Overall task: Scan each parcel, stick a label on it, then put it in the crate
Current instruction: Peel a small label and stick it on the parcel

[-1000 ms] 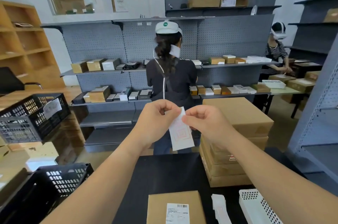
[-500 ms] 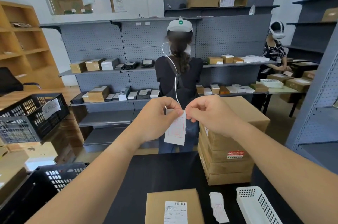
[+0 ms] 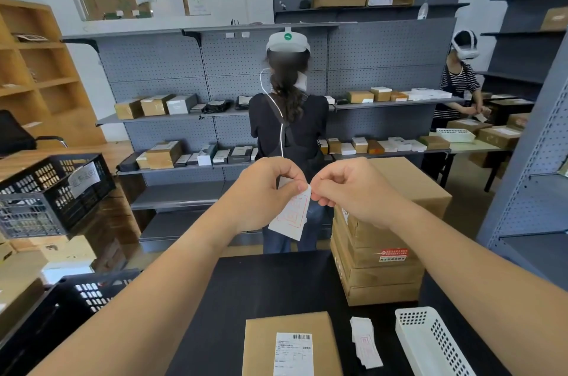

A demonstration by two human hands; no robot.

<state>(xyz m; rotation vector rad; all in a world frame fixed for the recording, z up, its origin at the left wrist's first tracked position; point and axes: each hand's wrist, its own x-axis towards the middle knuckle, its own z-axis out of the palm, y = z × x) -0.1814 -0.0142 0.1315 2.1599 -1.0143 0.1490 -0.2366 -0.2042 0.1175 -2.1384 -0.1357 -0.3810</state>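
Observation:
Both hands are raised in front of me above the black table. My left hand and my right hand pinch the top corner of a white label with a red print, which hangs down between them. A brown parcel with a white shipping label lies flat on the table near the bottom edge, below my hands. A black crate stands at the lower left beside the table.
A small pile of labels and a white perforated basket lie right of the parcel. Stacked cardboard boxes stand at the table's far right. Another black crate sits at left. A person stands at grey shelves ahead; another works at far right.
The label's lower end has swung slightly while both hands keep pinching its top corner. The person ahead has shifted to the right along the shelves.

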